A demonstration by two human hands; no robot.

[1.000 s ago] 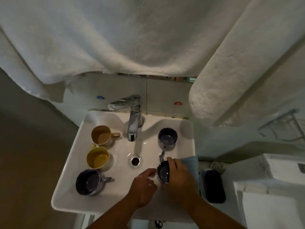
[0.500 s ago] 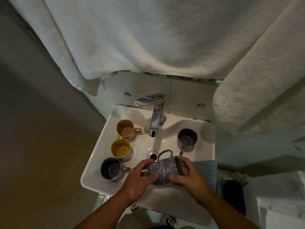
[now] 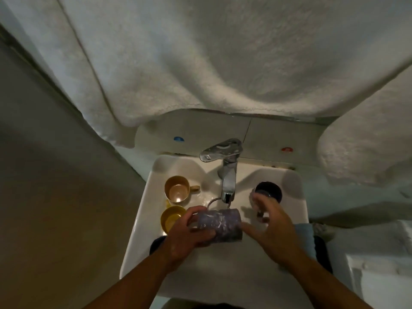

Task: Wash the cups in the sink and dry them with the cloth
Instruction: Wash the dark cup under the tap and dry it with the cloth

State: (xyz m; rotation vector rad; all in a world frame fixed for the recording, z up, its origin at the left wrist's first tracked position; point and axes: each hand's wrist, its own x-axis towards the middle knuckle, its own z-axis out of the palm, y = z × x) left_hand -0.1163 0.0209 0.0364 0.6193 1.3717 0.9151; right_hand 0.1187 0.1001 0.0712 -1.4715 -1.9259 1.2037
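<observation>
Marbled purple cup point(image 3: 219, 226); cylindrical, sideways | left hand point(image 3: 187, 237) grips it

Domestic bathroom: small white wall-mounted sink point(image 3: 142, 210) with chrome mixer tap point(image 3: 225, 166), white towels point(image 3: 223, 63) hanging overhead, tiled wall point(image 3: 200, 134).

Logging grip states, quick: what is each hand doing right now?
Left hand: grips the purple marbled cup, held on its side.
Right hand: open, fingers spread, holding nothing.
</observation>
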